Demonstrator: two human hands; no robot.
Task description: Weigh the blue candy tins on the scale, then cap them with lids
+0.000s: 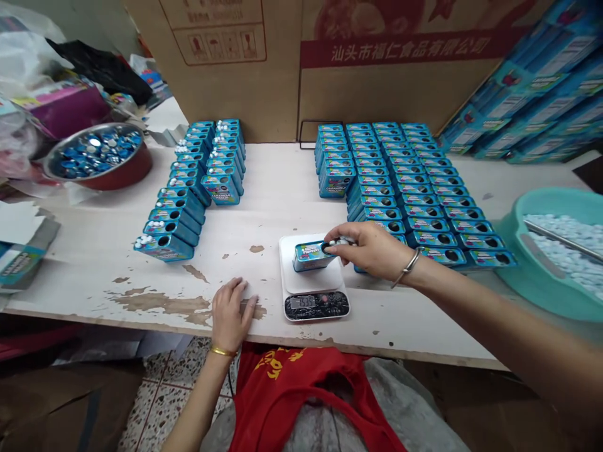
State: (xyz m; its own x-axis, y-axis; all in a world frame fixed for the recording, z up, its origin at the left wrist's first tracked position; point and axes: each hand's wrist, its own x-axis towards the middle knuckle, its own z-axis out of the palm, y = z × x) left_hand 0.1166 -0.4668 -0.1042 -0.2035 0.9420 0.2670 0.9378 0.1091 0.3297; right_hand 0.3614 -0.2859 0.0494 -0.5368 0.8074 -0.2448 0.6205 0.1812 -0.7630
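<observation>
A small blue tin (311, 254) with a round hole in its top stands on a white digital scale (313, 277), whose display is lit. Over the hole at the tin's right end, my right hand (372, 249) has its fingers pinched around several white candies (342, 241). Its fingertips are close to the hole; whether they touch the tin, I cannot tell. My left hand (232, 314) lies on the table's front edge, left of the scale, holding nothing, with its fingers stretched out and the thumb apart.
Rows of blue tins (414, 188) stand behind and right of the scale. Tins on the left (179, 213) carry white candies on top. A green basin (522, 251) of white candies is far right. A metal bowl (136, 160) holds blue-and-silver pieces. Cardboard boxes (264, 94) line the back.
</observation>
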